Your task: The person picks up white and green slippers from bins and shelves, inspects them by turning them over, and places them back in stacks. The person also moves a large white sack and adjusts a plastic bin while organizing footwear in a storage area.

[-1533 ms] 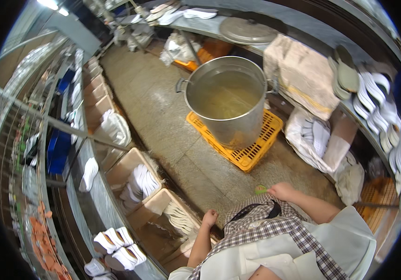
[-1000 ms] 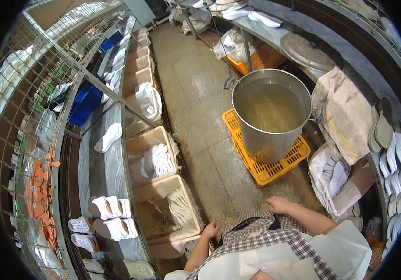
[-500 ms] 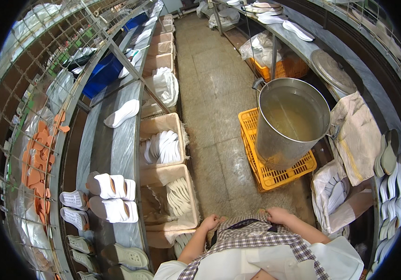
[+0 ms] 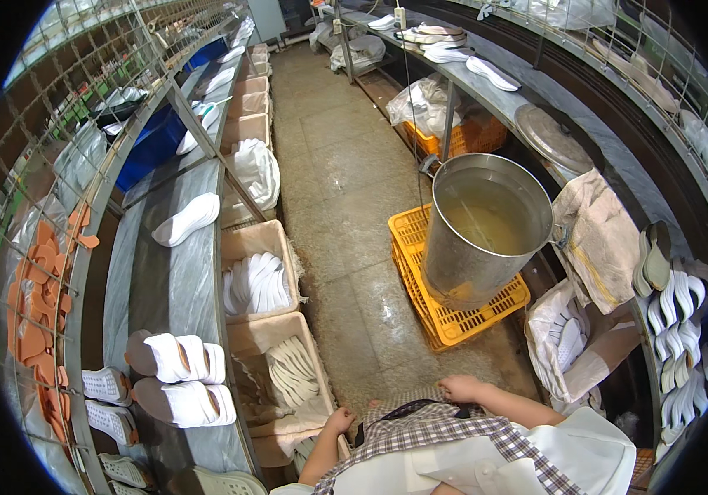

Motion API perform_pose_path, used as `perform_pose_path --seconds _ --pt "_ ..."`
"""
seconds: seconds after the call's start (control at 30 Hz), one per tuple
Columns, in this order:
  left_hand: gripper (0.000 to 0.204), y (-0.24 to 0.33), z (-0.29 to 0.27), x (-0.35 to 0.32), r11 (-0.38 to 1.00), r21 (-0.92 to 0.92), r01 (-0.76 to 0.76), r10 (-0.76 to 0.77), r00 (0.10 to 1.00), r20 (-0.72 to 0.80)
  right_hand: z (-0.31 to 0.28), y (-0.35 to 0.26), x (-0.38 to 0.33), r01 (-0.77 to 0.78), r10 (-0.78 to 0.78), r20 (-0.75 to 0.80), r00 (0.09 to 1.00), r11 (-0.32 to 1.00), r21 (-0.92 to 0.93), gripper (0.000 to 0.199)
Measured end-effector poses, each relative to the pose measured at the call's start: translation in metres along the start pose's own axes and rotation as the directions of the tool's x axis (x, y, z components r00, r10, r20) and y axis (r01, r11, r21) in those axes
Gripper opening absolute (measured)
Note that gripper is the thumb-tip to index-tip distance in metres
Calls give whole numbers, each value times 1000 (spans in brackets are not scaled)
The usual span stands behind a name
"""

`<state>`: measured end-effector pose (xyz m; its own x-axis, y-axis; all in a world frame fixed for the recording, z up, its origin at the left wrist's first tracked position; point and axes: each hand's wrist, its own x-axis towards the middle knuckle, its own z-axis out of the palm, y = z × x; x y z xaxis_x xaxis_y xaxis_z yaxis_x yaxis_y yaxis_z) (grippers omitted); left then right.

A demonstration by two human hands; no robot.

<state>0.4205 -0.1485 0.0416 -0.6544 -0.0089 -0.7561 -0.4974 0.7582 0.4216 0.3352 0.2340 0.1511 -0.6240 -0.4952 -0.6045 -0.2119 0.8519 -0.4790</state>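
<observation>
My left hand [image 4: 341, 420] hangs beside the left edge of a checked apron [image 4: 407, 429], its fingers curled in. My right hand [image 4: 459, 388] is closed at the apron's far right edge; whatever either hand holds, if anything, is hidden. Left of my left hand stands a lined bin [image 4: 315, 327] of pale shoe soles [image 4: 292, 371]. Ahead of my right hand, a tall metal pot [image 4: 463, 276] with cloudy yellowish liquid [image 4: 486, 214] rests on yellow plastic crates [image 4: 454, 332].
A marble shelf [image 4: 193, 289] on the left carries white soles [image 4: 179, 402] and a blue bin [image 4: 156, 147]. On the right are a round metal lid [image 4: 553, 136], a draped sack [image 4: 599, 239], a bag of soles [image 4: 542, 346] and stacked soles [image 4: 675, 330]. The aisle floor [image 4: 333, 190] runs between.
The whole view has shifted, so the pot and shelves sit further left and a little lower. My left hand has moved outward from the apron's edge. The right stays by the apron.
</observation>
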Motion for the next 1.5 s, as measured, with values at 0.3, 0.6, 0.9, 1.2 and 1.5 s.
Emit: perform_pose_path --seconds 0.3,0.6,0.9,1.2,1.5 --pt "42 -5 -10 15 999 -11 -51 50 998 -35 4 -29 -7 -14 15 18 1000 1000 -15 33" --pt "38 -13 -13 23 993 -38 -113 108 987 -121 16 -22 -6 -5 5 -7 1000 999 51 35" --pt "37 43 42 -60 974 -172 149 -179 968 -174 -18 23 16 316 -291 167 942 937 -147 31" --pt "42 121 204 -207 809 -568 149 -391 858 -333 -26 37 63 690 -394 687 610 692 -215 29" --pt "39 163 491 -302 69 -924 376 -930 360 77 55 -33 73 942 -451 849 275 304 -143 34"
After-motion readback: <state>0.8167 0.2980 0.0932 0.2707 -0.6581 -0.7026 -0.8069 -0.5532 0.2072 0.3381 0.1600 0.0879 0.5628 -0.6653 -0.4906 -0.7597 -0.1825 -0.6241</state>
